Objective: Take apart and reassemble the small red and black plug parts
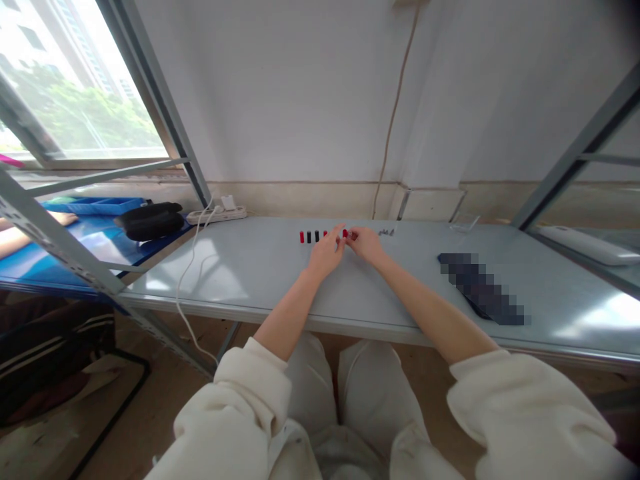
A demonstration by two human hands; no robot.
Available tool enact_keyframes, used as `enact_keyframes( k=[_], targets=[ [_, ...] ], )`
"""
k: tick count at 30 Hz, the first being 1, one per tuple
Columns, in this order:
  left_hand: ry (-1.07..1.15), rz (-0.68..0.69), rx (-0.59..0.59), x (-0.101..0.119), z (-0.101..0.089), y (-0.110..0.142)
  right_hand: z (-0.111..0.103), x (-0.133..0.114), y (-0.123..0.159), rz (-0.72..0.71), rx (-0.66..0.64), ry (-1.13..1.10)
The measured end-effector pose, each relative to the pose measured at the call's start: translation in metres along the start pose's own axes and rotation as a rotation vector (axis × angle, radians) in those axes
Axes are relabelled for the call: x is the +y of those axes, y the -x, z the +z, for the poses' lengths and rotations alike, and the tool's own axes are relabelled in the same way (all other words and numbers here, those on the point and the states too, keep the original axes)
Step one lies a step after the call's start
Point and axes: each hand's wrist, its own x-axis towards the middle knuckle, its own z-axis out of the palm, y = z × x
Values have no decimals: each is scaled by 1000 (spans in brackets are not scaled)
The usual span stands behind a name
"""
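Observation:
My left hand point(326, 253) and my right hand point(366, 245) meet over the grey table. Between their fingertips is a small red cylinder point(345, 233), partly covered by the fingers. The left thumb and forefinger close on it from the left, and the right fingers pinch at its right side. Left of my hands stands a short row of similar small cylinders: a red one point(301, 237), two black ones point(309, 237) and another red one point(325, 233) partly behind my left hand. Several tiny metallic pieces point(386, 233) lie just right of my right hand.
A pixelated dark object point(480, 290) lies on the right, with a clear plastic piece point(465, 225) behind it. A power strip point(217, 215) sits at the back left, its white cable point(181, 287) hanging over the edge. Beyond the left frame are a black pouch point(153, 221) and another person's arm point(23, 237).

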Motion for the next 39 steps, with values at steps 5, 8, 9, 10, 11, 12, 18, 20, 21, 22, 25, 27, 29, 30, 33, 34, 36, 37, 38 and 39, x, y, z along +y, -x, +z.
enact_keyframes(
  k=[5, 8, 9, 10, 11, 12, 18, 20, 21, 22, 25, 27, 29, 30, 33, 34, 36, 37, 38, 39],
  targets=[
    [15, 38, -34, -6, 2, -3, -4, -1, 19, -107, 9, 22],
    [32, 30, -75, -9, 3, -3, -4, 5, 23, -177, -13, 48],
    [40, 19, -79, -9, 3, -3, -4, 6, 24, -192, -24, 54],
    [48, 7, -76, -10, 3, -3, -5, 7, 23, -196, -38, 56],
    [55, -8, -64, -10, 3, -4, -5, 7, 23, -194, -55, 54],
    [63, -25, -43, -10, 3, -4, -5, 8, 22, -182, -69, 53],
    [192, -73, 173, -10, 1, -7, -7, 10, 23, -72, -101, 121],
    [240, -54, 164, -10, 2, -8, -8, 11, 24, -51, -118, 143],
    [255, -42, 144, -10, 2, -8, -9, 11, 24, -45, -126, 149],
    [262, -31, 123, -10, 2, -8, -10, 11, 25, -41, -128, 153],
    [251, -33, 100, -10, 3, -7, -10, 11, 25, -40, -121, 157],
    [231, -42, 89, -9, 3, -7, -10, 12, 24, -58, -114, 151],
    [204, -36, 46, -8, 3, -6, -9, 12, 24, -81, -111, 136],
    [190, -28, 16, -8, 3, -6, -8, 12, 23, -89, -110, 127],
    [168, -6, -34, -8, 4, -4, -6, 10, 24, -112, -99, 89],
    [169, -2, -29, -8, 4, -4, -6, 9, 25, -118, -93, 75],
    [185, 0, -4, -8, 5, -4, -4, 7, 27, -117, -77, 49],
    [202, -6, 4, -7, 5, -4, -3, 6, 27, -114, -70, 36],
    [227, -23, 11, -6, 5, -5, -2, 5, 27, -108, -62, 21],
    [263, -51, 23, -6, 4, -5, 0, 4, 26, -102, -55, 1]
  ],
)
